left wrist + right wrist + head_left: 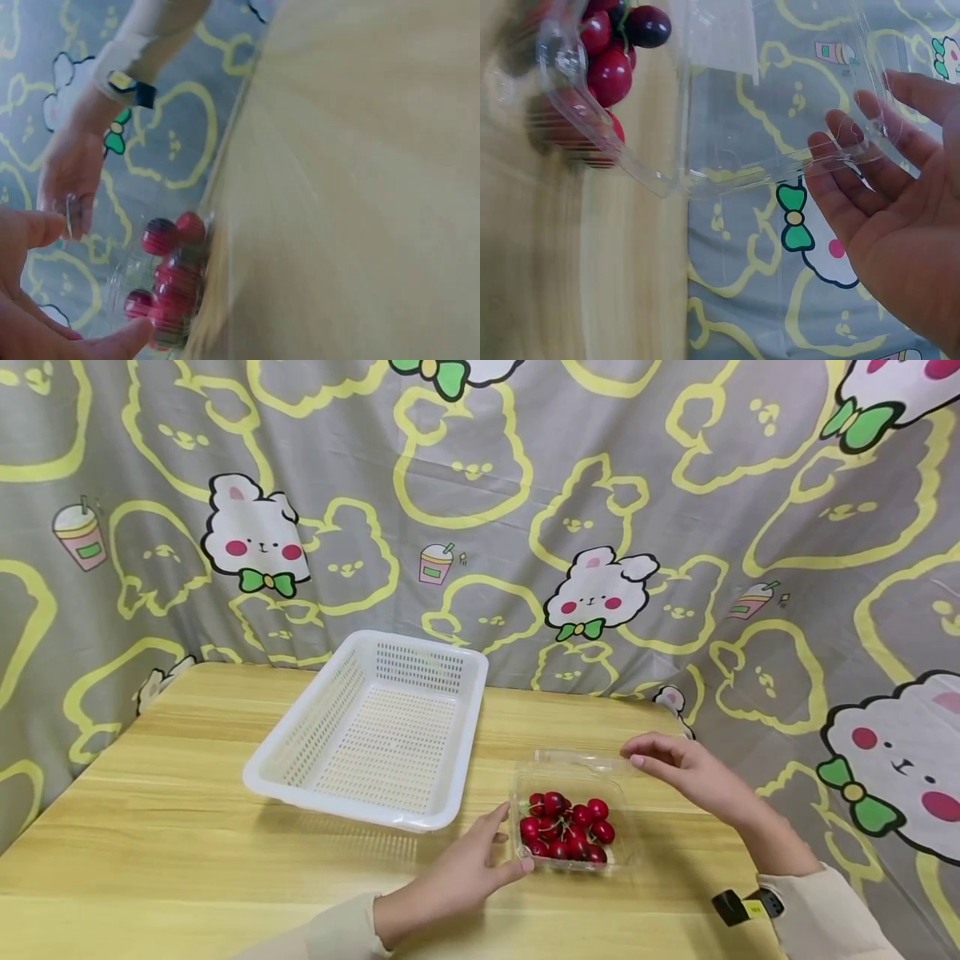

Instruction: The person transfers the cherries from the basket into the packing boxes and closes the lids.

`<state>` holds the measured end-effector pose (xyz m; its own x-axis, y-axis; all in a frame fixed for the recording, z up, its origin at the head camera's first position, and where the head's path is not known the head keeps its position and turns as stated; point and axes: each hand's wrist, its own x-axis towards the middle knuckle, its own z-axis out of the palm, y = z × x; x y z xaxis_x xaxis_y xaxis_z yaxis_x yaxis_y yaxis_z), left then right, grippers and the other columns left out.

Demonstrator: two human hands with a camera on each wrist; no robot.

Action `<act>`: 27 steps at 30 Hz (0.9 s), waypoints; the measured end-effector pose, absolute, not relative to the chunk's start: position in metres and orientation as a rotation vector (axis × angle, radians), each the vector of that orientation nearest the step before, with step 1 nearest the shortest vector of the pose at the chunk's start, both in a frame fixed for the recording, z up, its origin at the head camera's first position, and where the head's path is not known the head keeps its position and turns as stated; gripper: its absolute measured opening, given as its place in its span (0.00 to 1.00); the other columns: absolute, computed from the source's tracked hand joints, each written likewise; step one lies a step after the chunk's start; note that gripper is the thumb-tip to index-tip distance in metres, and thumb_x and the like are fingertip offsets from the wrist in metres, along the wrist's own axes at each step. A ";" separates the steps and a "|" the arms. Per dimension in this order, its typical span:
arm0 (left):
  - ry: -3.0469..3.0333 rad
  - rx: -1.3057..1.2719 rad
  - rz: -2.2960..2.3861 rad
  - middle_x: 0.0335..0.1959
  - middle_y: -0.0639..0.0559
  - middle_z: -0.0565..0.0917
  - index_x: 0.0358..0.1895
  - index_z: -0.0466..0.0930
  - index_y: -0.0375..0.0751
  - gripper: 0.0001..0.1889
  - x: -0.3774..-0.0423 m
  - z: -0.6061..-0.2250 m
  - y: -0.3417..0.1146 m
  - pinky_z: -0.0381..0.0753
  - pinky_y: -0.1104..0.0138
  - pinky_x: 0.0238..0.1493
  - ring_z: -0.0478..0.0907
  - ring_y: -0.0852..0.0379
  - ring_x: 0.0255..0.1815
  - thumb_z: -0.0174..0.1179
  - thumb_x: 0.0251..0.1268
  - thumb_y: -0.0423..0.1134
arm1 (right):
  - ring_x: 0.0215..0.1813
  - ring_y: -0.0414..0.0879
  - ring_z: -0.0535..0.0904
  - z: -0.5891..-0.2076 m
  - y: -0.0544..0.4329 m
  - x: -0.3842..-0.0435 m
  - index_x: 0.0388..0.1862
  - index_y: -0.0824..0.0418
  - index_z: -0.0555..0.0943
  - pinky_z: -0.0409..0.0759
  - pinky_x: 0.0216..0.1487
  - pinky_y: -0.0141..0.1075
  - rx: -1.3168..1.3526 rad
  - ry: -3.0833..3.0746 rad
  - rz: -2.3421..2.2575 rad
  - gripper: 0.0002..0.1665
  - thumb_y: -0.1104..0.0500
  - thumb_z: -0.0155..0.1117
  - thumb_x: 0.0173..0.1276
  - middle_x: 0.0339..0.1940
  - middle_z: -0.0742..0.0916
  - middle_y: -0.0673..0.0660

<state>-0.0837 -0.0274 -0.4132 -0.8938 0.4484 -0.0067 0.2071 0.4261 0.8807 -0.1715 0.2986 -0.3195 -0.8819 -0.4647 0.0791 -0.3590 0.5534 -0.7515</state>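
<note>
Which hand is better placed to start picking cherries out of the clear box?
Probably the left hand: its grip rests against the near wall of the clear box, beside the cherries and nearer the white basket. The right hand touches the opened lid behind them.

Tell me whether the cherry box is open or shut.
Open. The clear cherry box has its lid swung back, the right hand fingers at its edge, cherries exposed.

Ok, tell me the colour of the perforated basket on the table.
White; the basket shows best in the head view.
</note>
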 end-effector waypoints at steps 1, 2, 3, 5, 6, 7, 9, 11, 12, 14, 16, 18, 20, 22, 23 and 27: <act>2.375 0.547 1.516 0.70 0.40 0.66 0.77 0.49 0.33 0.46 -0.083 -0.413 -0.028 0.80 0.56 0.52 0.74 0.44 0.62 0.59 0.67 0.57 | 0.50 0.39 0.81 -0.320 0.298 -0.169 0.56 0.65 0.79 0.80 0.47 0.34 -0.727 2.631 -1.242 0.16 0.58 0.56 0.76 0.52 0.83 0.62; 2.305 0.523 1.573 0.69 0.40 0.67 0.76 0.49 0.32 0.45 -0.083 -0.412 -0.028 0.81 0.57 0.50 0.75 0.45 0.61 0.60 0.67 0.55 | 0.50 0.40 0.81 -0.321 0.298 -0.168 0.56 0.65 0.79 0.81 0.47 0.35 -0.753 2.615 -1.239 0.15 0.59 0.56 0.76 0.52 0.83 0.63; 2.239 0.498 1.622 0.68 0.40 0.68 0.76 0.49 0.32 0.44 -0.083 -0.412 -0.029 0.81 0.58 0.49 0.75 0.45 0.60 0.60 0.68 0.53 | 0.50 0.40 0.82 -0.322 0.297 -0.166 0.55 0.65 0.79 0.82 0.46 0.36 -0.774 2.608 -1.233 0.14 0.60 0.57 0.75 0.51 0.84 0.63; 2.126 0.448 1.696 0.64 0.41 0.72 0.76 0.48 0.32 0.44 -0.084 -0.412 -0.029 0.82 0.57 0.48 0.78 0.46 0.56 0.60 0.68 0.51 | 0.50 0.43 0.82 -0.324 0.294 -0.162 0.54 0.62 0.81 0.82 0.45 0.38 -0.817 2.612 -1.202 0.13 0.61 0.58 0.74 0.51 0.84 0.60; 2.078 0.420 1.729 0.61 0.42 0.73 0.76 0.48 0.32 0.44 -0.084 -0.413 -0.029 0.82 0.56 0.48 0.80 0.45 0.53 0.61 0.68 0.50 | 0.50 0.43 0.82 -0.325 0.292 -0.160 0.54 0.60 0.81 0.82 0.46 0.38 -0.837 2.631 -1.160 0.13 0.60 0.59 0.74 0.51 0.85 0.58; 2.033 0.391 1.758 0.59 0.43 0.74 0.76 0.48 0.32 0.44 -0.084 -0.414 -0.029 0.81 0.54 0.48 0.81 0.45 0.50 0.61 0.68 0.50 | 0.51 0.43 0.82 -0.326 0.291 -0.157 0.54 0.58 0.82 0.82 0.47 0.40 -0.860 2.657 -1.105 0.13 0.58 0.59 0.74 0.51 0.85 0.55; 1.976 0.341 1.798 0.54 0.46 0.76 0.75 0.48 0.32 0.44 -0.086 -0.416 -0.028 0.80 0.51 0.50 0.83 0.45 0.45 0.61 0.67 0.49 | 0.53 0.43 0.80 -0.328 0.286 -0.154 0.54 0.51 0.82 0.81 0.50 0.41 -0.886 2.717 -0.973 0.13 0.53 0.60 0.73 0.51 0.85 0.48; 1.909 0.302 1.851 0.50 0.45 0.77 0.74 0.50 0.29 0.43 -0.086 -0.419 -0.027 0.80 0.50 0.50 0.83 0.43 0.43 0.62 0.66 0.48 | 0.55 0.42 0.79 -0.332 0.281 -0.150 0.54 0.47 0.82 0.79 0.52 0.43 -0.928 2.759 -0.837 0.14 0.49 0.60 0.73 0.52 0.84 0.43; 1.874 0.286 1.879 0.49 0.44 0.78 0.73 0.51 0.28 0.42 -0.086 -0.420 -0.026 0.80 0.51 0.50 0.83 0.42 0.43 0.63 0.66 0.47 | 0.55 0.42 0.79 -0.334 0.279 -0.149 0.54 0.44 0.82 0.79 0.52 0.44 -0.948 2.774 -0.781 0.14 0.47 0.60 0.72 0.52 0.84 0.41; 1.803 0.263 1.921 0.47 0.41 0.79 0.70 0.56 0.27 0.38 -0.087 -0.422 -0.026 0.80 0.53 0.50 0.83 0.42 0.44 0.62 0.66 0.47 | 0.55 0.42 0.80 -0.340 0.273 -0.146 0.53 0.43 0.82 0.79 0.52 0.44 -0.995 2.782 -0.722 0.14 0.45 0.60 0.71 0.51 0.84 0.40; 1.724 0.231 1.965 0.46 0.40 0.80 0.65 0.61 0.27 0.33 -0.087 -0.424 -0.025 0.81 0.55 0.49 0.82 0.42 0.45 0.61 0.68 0.46 | 0.53 0.44 0.81 -0.346 0.266 -0.144 0.52 0.45 0.83 0.80 0.50 0.44 -1.072 2.775 -0.710 0.14 0.46 0.62 0.71 0.50 0.85 0.43; 1.642 0.197 2.013 0.46 0.39 0.80 0.60 0.65 0.28 0.27 -0.087 -0.425 -0.024 0.81 0.56 0.49 0.82 0.43 0.45 0.60 0.69 0.45 | 0.52 0.44 0.81 -0.353 0.259 -0.142 0.51 0.48 0.84 0.80 0.50 0.43 -1.144 2.790 -0.684 0.13 0.47 0.63 0.70 0.49 0.85 0.44; 1.560 0.162 2.063 0.45 0.39 0.79 0.55 0.68 0.30 0.22 -0.087 -0.426 -0.023 0.81 0.57 0.50 0.82 0.46 0.44 0.59 0.69 0.43 | 0.52 0.44 0.81 -0.359 0.252 -0.140 0.50 0.50 0.85 0.80 0.50 0.44 -1.200 2.811 -0.654 0.13 0.49 0.64 0.69 0.49 0.85 0.45; 1.476 0.128 2.107 0.44 0.40 0.79 0.52 0.69 0.30 0.17 -0.087 -0.427 -0.022 0.81 0.58 0.50 0.81 0.49 0.43 0.59 0.70 0.40 | 0.53 0.44 0.80 -0.364 0.246 -0.138 0.50 0.50 0.85 0.80 0.51 0.44 -1.243 2.836 -0.613 0.14 0.49 0.65 0.69 0.51 0.85 0.46; 1.440 0.113 2.123 0.44 0.40 0.79 0.51 0.70 0.31 0.15 -0.087 -0.427 -0.021 0.81 0.59 0.50 0.81 0.50 0.42 0.58 0.70 0.38 | 0.54 0.44 0.79 -0.365 0.244 -0.137 0.50 0.50 0.85 0.79 0.51 0.45 -1.259 2.844 -0.598 0.14 0.50 0.66 0.68 0.52 0.84 0.46; 1.350 0.051 2.150 0.44 0.41 0.79 0.48 0.71 0.32 0.10 -0.087 -0.429 -0.019 0.82 0.61 0.49 0.81 0.51 0.42 0.56 0.69 0.34 | 0.57 0.45 0.78 -0.370 0.236 -0.135 0.52 0.51 0.84 0.78 0.54 0.47 -1.358 2.829 -0.584 0.17 0.49 0.68 0.66 0.57 0.83 0.49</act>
